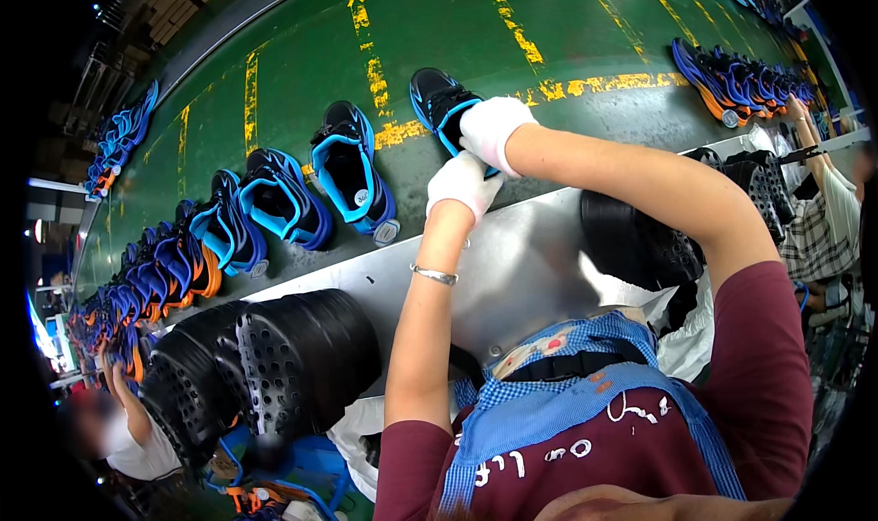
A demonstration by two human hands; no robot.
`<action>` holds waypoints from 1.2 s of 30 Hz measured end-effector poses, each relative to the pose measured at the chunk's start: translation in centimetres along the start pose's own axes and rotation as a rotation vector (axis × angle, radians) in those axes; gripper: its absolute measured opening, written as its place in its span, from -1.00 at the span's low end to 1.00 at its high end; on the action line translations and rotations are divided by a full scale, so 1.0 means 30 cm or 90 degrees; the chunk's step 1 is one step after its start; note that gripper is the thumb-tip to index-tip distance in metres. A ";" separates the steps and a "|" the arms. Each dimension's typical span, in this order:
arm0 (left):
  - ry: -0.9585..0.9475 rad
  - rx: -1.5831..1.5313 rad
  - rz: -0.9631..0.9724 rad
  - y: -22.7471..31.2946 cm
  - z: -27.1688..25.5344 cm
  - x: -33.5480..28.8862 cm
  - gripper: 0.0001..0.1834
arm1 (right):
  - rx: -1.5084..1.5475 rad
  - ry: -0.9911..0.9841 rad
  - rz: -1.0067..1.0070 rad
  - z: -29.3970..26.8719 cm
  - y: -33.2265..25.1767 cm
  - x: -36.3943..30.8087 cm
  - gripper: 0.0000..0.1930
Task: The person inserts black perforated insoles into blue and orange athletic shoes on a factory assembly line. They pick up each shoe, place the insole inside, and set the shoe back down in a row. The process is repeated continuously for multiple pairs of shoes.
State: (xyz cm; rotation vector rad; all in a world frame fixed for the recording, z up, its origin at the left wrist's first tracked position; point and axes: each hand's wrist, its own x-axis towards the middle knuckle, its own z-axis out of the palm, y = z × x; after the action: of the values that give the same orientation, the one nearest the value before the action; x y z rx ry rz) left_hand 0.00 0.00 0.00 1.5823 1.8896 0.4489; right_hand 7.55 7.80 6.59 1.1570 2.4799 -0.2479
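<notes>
From the head camera: both gloved hands are out on the green belt past the counter's (pixel 512 265) far edge. The right hand (pixel 492 126) has its fingers closed on a black-and-blue shoe (pixel 437 100); the left hand (pixel 462 182) sits just under it, grip hidden. With arms at full reach, I'd judge the shoe could tip or land crooked, off the row (pixel 302 187).

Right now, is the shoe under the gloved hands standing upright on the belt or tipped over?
Upright. The black and blue shoe shows its open collar facing up, like its neighbours on the green belt; both gloved hands touch it.
</notes>
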 end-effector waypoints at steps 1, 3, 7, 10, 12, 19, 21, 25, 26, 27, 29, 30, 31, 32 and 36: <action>-0.024 -0.012 -0.005 -0.008 0.008 0.007 -0.48 | -0.013 -0.015 -0.014 0.012 -0.005 0.000 -0.57; -0.050 -0.020 -0.014 -0.020 0.010 0.018 -0.50 | -0.020 -0.031 -0.030 0.031 -0.006 0.026 -0.57; -0.036 -0.018 0.013 -0.014 0.005 0.055 -0.59 | 0.084 0.119 0.014 0.093 0.000 0.148 -0.72; -0.060 -0.013 -0.033 -0.035 -0.005 0.071 -0.58 | 0.107 0.110 0.032 0.052 -0.033 0.147 -0.76; -0.062 -0.031 -0.034 -0.037 -0.008 0.063 -0.56 | 0.169 0.090 0.066 0.033 -0.040 0.135 -0.76; -0.057 -0.065 -0.055 -0.040 0.022 0.069 -0.56 | -0.050 0.023 -0.014 -0.002 -0.036 0.096 -0.73; -0.064 -0.033 -0.070 -0.019 0.012 0.063 -0.55 | -0.029 0.042 -0.002 0.009 -0.028 0.108 -0.72; -0.147 0.052 -0.117 0.048 -0.025 0.073 -0.53 | 0.100 0.096 0.043 0.080 0.025 0.197 -0.67; -0.124 0.058 -0.090 0.042 -0.020 0.072 -0.53 | 0.086 0.084 0.030 0.081 0.024 0.202 -0.74; -0.098 0.060 -0.068 0.024 -0.016 0.069 -0.51 | 0.086 0.086 0.023 0.062 0.008 0.176 -0.74; -0.070 0.061 -0.063 -0.001 -0.003 0.056 -0.50 | -0.008 0.045 -0.023 0.008 -0.021 0.093 -0.73; -0.054 0.067 -0.049 0.005 0.000 0.048 -0.48 | -0.027 0.033 -0.037 -0.005 -0.018 0.073 -0.72; -0.053 0.068 -0.053 0.010 -0.001 0.048 -0.48 | -0.025 0.034 -0.041 -0.020 -0.014 0.057 -0.72; -0.083 0.069 -0.056 0.015 -0.002 0.051 -0.46 | -0.028 0.010 -0.046 -0.036 -0.011 0.043 -0.72; -0.106 0.104 -0.054 0.043 -0.011 0.077 -0.49 | -0.045 0.049 -0.051 -0.025 0.013 0.073 -0.72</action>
State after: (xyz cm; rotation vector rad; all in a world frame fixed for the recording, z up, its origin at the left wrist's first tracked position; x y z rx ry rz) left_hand 0.55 2.56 0.48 1.5826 1.8956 0.1232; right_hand 6.37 9.81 6.35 1.0593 2.5830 -0.1400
